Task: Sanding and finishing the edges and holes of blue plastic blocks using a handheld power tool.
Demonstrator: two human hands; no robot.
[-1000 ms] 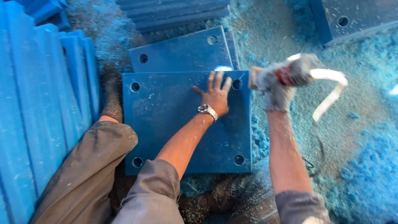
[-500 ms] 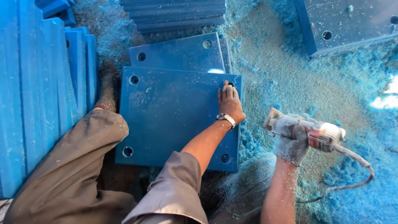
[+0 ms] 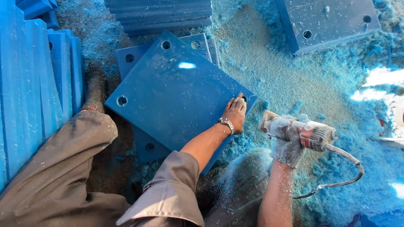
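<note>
Blue shavings (image 3: 294, 75) everywhere, a thick carpet of fluffy blue plastic swarf across the floor. On the far left, a row of tall blue plastic slabs (image 3: 29, 92) stands on edge, packed side by side. Centre stage: a big square dark-blue plastic plate (image 3: 176, 92) with a round hole near each corner, lying turned like a diamond on top of a second blue plate (image 3: 145, 145) of the same kind, which peeks out at the top and bottom-left. Up at top right, another thick blue drilled block (image 3: 332, 23) sits in the shavings, well apart. The person's brown trouser leg (image 3: 54, 176) stretches along the left of the plates.

Now the hands. The left hand (image 3: 235, 113), wristwatch on, rests palm-down on the right corner of the top plate, fingers (image 3: 240, 103) laid flat and together beside the corner hole, pressing rather than gripping. The right hand (image 3: 290, 147), in a dusty grey glove, is wrapped closed around a dust-caked handheld power router (image 3: 301, 131) with a red body, held just beside the plate's right edge, above the shavings, its cord (image 3: 341, 168) looping away to the right.
</note>
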